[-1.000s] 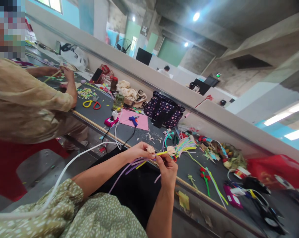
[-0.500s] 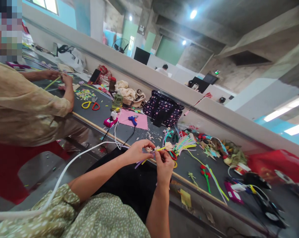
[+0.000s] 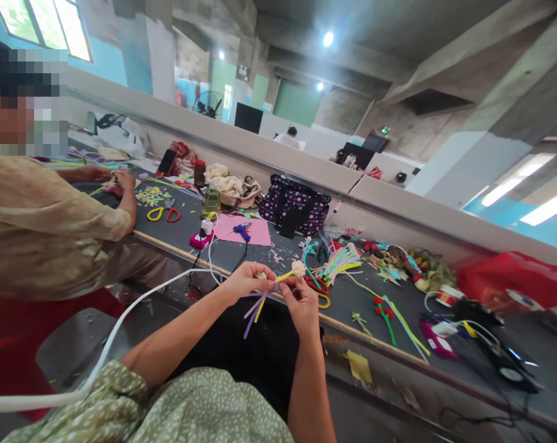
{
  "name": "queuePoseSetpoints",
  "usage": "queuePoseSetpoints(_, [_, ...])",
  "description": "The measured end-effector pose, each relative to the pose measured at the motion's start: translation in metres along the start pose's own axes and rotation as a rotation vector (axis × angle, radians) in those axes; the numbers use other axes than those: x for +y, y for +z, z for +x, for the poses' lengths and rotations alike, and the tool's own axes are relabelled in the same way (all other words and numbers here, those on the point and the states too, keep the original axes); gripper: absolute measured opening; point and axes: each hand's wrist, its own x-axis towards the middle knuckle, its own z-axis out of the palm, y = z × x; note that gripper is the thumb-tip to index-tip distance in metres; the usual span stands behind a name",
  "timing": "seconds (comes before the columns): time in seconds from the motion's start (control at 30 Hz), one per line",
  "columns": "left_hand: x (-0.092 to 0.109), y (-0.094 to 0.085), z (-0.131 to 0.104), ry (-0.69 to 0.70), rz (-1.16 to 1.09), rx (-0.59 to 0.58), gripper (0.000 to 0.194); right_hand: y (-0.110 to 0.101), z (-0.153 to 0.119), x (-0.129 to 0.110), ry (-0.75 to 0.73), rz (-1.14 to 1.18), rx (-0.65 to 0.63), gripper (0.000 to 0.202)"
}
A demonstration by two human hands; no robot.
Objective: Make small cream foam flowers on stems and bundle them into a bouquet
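My left hand point(image 3: 251, 282) is closed on a small bundle of pipe cleaners point(image 3: 256, 307), whose purple and yellow ends hang below the fingers. A yellow stem topped by a cream flower point(image 3: 299, 268) rises from the bundle towards the right. My right hand point(image 3: 301, 298) pinches at the bundle's right side, close to the left fingertips. Another pale flower shows partly behind the left fingers. Red and yellow scissors point(image 3: 322, 292) lie on the table just beyond my right hand.
On the dark table point(image 3: 288, 249) are a blue glue gun point(image 3: 242, 232) on pink paper, a dotted bag point(image 3: 294, 206) and loose pipe cleaners point(image 3: 340, 266). A co-worker point(image 3: 52, 227) sits at the left. A white cable point(image 3: 135, 295) crosses my left side.
The view has tilted and shifted. The bundle's purple and yellow ends now hang lower and more spread out, and the cream flower has moved left, with both hands still on the bundle.
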Motion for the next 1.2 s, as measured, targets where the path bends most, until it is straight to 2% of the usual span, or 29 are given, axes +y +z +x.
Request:
queuePoseSetpoints(0.1, [0.001,-0.002,-0.001,-0.026,-0.083,-0.045,0.026,-0.001,-0.001,-0.001,-0.041,-0.023,0.008,0.020])
queuePoseSetpoints(0.27, [-0.001,0.000,0.000,-0.075,-0.157,-0.136,0.025,-0.008,-0.002,0.000,-0.068,-0.047,-0.064,0.018])
queuePoseSetpoints(0.33, [-0.002,0.003,0.001,-0.076,-0.149,-0.126,0.025,-0.011,0.000,0.000,-0.081,-0.076,-0.068,0.017])
queuePoseSetpoints(0.4, [-0.002,0.005,0.001,-0.029,-0.054,-0.065,0.026,-0.013,0.002,0.000,-0.083,-0.103,-0.050,0.017])
queuePoseSetpoints(0.47, [0.001,0.007,0.000,0.130,0.164,0.069,0.027,-0.012,0.004,0.001,-0.059,-0.101,-0.023,0.020])
queuePoseSetpoints(0.6, [0.013,0.010,-0.013,0.612,0.752,0.447,0.016,-0.005,0.007,0.000,0.025,-0.043,0.049,0.024])
queuePoseSetpoints(0.63, [0.015,0.012,-0.017,0.683,0.887,0.488,0.012,-0.002,0.007,-0.001,0.037,-0.032,0.068,0.025])
queuePoseSetpoints(0.7, [0.018,0.015,-0.025,0.750,1.119,0.479,0.011,0.003,0.006,-0.004,0.043,-0.017,0.111,0.025])
queuePoseSetpoints(0.8, [0.019,0.020,-0.031,0.758,1.320,0.479,0.013,0.012,0.003,-0.010,0.036,-0.019,0.156,0.026])
queuePoseSetpoints(0.9, [0.017,0.020,-0.031,0.744,1.393,0.501,0.015,0.019,-0.001,-0.015,0.034,-0.021,0.179,0.027])
queuePoseSetpoints(1.03, [0.016,0.019,-0.030,0.745,1.405,0.500,0.016,0.023,-0.005,-0.019,0.060,-0.052,0.182,0.027])
queuePoseSetpoints(1.2, [0.015,0.017,-0.031,0.730,1.327,0.454,0.017,0.020,-0.008,-0.021,0.020,-0.142,0.134,0.024])
